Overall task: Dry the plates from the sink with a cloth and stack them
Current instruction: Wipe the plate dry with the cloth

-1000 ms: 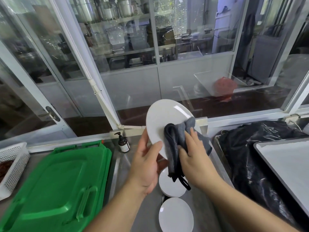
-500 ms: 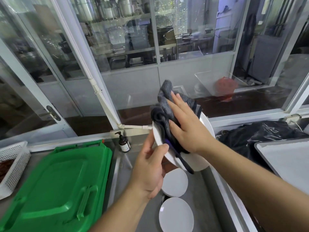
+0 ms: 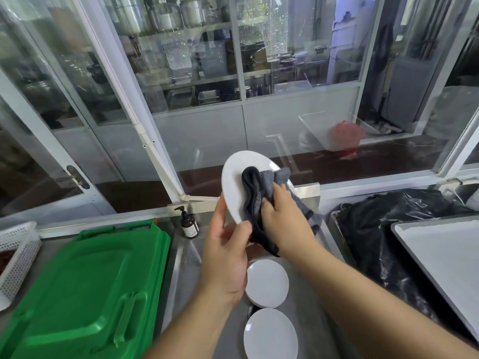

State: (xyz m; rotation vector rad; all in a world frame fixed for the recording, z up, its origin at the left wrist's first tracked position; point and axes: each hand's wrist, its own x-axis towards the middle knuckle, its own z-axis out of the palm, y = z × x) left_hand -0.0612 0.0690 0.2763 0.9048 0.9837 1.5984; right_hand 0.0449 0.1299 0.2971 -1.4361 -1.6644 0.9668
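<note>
A green crate lid (image 3: 83,288) fills the counter on the left, its right edge running just beside the steel sink (image 3: 311,320), while a black bag (image 3: 388,229) and a grey tray (image 3: 445,257) crowd the right. Two white plates (image 3: 267,282) lie in the sink below the hands. Above them, tilted on edge, a white plate (image 3: 234,182) is pinched at its lower rim by the left hand (image 3: 225,257). The right hand (image 3: 285,221) grips a dark cloth (image 3: 256,193) against the plate's face. A pump bottle (image 3: 188,224) stands behind.
</note>
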